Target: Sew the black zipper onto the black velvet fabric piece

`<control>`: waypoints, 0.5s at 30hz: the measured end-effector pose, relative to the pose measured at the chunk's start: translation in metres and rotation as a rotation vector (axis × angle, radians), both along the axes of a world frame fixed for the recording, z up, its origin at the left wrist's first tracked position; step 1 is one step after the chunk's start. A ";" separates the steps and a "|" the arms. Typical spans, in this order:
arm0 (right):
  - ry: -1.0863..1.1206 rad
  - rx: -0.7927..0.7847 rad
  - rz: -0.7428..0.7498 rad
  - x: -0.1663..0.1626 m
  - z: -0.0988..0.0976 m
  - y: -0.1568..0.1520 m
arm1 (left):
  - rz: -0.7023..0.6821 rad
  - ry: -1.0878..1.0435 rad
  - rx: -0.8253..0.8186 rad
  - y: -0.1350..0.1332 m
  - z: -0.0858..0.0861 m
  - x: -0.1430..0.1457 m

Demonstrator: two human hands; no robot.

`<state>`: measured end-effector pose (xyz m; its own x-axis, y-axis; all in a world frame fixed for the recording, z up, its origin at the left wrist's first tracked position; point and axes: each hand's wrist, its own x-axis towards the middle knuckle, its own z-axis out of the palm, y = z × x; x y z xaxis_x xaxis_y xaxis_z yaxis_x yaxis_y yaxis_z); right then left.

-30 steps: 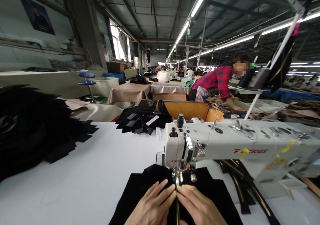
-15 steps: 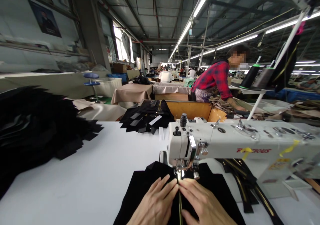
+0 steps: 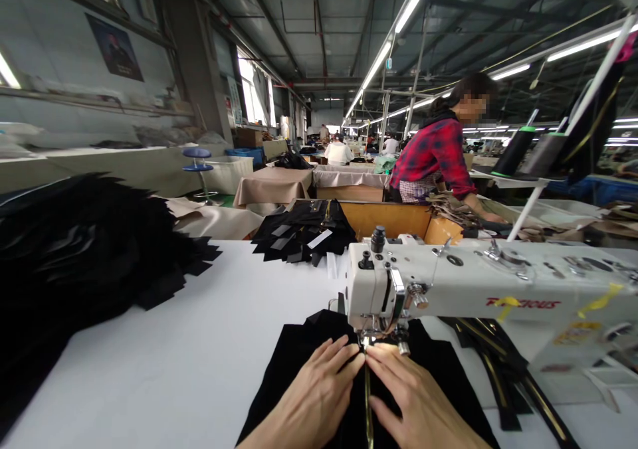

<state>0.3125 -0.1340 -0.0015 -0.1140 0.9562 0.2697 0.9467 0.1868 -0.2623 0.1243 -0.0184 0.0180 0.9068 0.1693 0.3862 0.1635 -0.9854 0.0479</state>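
Head view: L hand (image 3: 312, 396) & R hand (image 3: 419, 402), grips released, flat on black fabric (image 3: 292, 362) either side of zipper (image 3: 367, 406), right under sewing machine (image 3: 448, 289) needle.

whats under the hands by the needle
Black fabric, with a gold zipper running between left hand and right hand. What lies beneath the palms and the fabric is covered.

Place: garment factory floor
Evidence: industrial sewing machine (image 3: 478, 289), stacked black fabric pieces (image 3: 74, 250), rows of counters, thread cones (image 3: 516, 150)

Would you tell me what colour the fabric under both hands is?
The fabric is black; the head view shows it best.
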 end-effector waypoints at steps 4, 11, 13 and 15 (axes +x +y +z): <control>-0.033 0.067 0.026 0.001 -0.004 0.000 | 0.002 0.040 -0.013 0.001 0.003 0.001; 0.017 0.133 0.035 0.000 -0.003 0.000 | 0.005 0.070 0.023 -0.001 0.002 0.000; 0.025 0.141 0.043 0.000 -0.001 0.000 | 0.012 0.081 0.012 -0.001 0.000 0.002; 0.019 0.137 0.040 0.001 -0.001 0.000 | 0.024 0.084 -0.016 0.000 -0.002 0.003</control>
